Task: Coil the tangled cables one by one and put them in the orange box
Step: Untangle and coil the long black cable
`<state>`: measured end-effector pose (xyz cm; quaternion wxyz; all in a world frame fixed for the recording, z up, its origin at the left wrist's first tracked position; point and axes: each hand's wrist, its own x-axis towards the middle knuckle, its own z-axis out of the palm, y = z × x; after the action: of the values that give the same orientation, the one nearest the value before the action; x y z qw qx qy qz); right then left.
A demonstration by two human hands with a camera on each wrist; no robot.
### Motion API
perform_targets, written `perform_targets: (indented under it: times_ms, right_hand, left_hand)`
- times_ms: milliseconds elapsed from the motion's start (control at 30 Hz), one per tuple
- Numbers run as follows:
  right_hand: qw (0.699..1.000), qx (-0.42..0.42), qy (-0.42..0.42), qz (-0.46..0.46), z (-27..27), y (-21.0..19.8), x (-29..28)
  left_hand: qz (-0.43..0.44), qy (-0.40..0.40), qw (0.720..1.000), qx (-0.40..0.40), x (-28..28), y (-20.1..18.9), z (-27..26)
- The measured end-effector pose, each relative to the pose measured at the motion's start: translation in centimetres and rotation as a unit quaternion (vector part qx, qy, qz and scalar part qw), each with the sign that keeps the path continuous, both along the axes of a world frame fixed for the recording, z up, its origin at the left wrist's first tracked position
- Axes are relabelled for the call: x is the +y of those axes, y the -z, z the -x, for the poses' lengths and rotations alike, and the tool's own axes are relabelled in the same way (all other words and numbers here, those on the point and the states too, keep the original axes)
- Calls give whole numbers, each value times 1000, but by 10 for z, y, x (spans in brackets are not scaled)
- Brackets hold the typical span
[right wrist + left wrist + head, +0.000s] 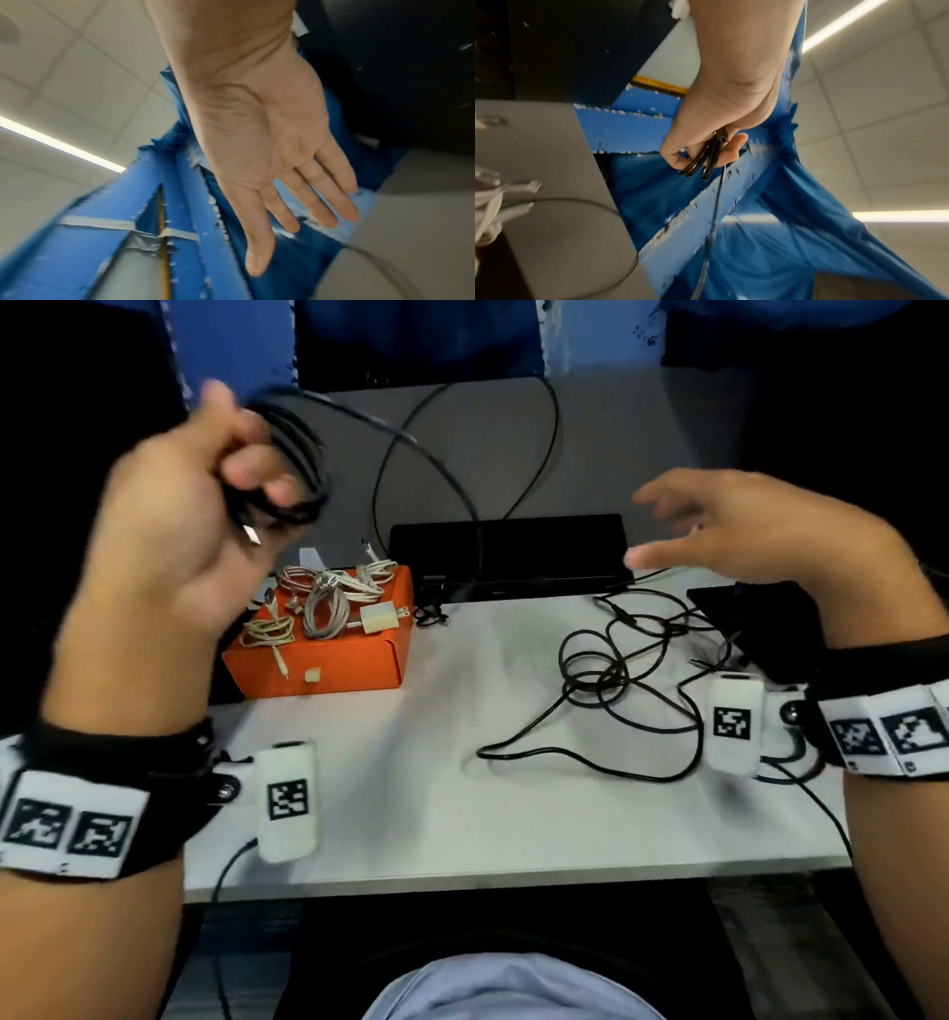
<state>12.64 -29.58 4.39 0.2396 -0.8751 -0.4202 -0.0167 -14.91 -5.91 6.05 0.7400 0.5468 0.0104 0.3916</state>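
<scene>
My left hand point(226, 469) is raised above the table's left side and grips a black cable coil point(303, 464) of several loops; a silver USB plug point(251, 535) sticks out below the fingers. In the left wrist view the same black cable coil point(703, 158) is pinched in my left hand point(706, 150), with one loose strand trailing away. My right hand point(719, 531) hovers at the right with fingers spread and holds nothing; the right wrist view shows my right hand point(295, 192) with a bare palm. The orange box point(328, 665) holds several coiled white cables point(323, 608). A tangled black cable point(606, 690) lies on the table.
The white table point(436, 788) carries a black flat device point(508, 552) behind the box and a dark object point(760, 618) at the right edge. Thin black wires point(544, 444) rise against the grey back wall. White marker blocks hang from both wrist bands.
</scene>
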Motion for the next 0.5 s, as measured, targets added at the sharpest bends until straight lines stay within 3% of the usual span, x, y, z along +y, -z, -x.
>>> perform_targets:
  times_ms: [133, 200, 267, 367, 500]
  right_hand:
    - [980, -91, -125, -124, 71, -9, 19]
    - [968, -91, -185, -143, 99, 2, 37]
    - [965, -63, -210, -144, 109, 18, 54]
    - [949, 4, -223, -221, 108, 33, 66]
    - [922, 68, -243, -294, 105, 33, 67]
  left_hand:
    - [-63, -14, 990, 125, -41, 17, -30]
    - [-87, 29, 983, 159, -46, 26, -40]
    - [-79, 96, 980, 153, -55, 30, -40]
    - [-36, 172, 975, 136, -54, 34, -41]
    - [-47, 217, 966, 134, -50, 38, -42]
